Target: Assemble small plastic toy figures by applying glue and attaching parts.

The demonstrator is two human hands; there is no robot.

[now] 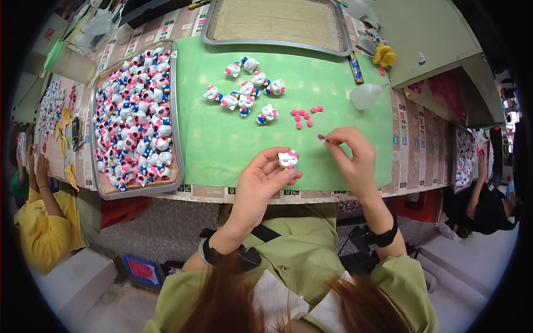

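Note:
A small white cat figurine with a pink bow is held upright between the thumb and fingers of my left hand, just above the near edge of the green mat. To the right of it, my right hand pinches a tiny dark and pink piece between thumb and fingertip, apart from the figurine. Several small pink pieces lie on the mat beyond my hands. Farther back and to the left, a loose group of similar white, pink and blue figurines rests on the mat.
A metal tray heaped with figurines stands at the left. At the back is another tray with a tan lining. A white squeeze bottle and a dark blue tube lie at the right. People work at both sides.

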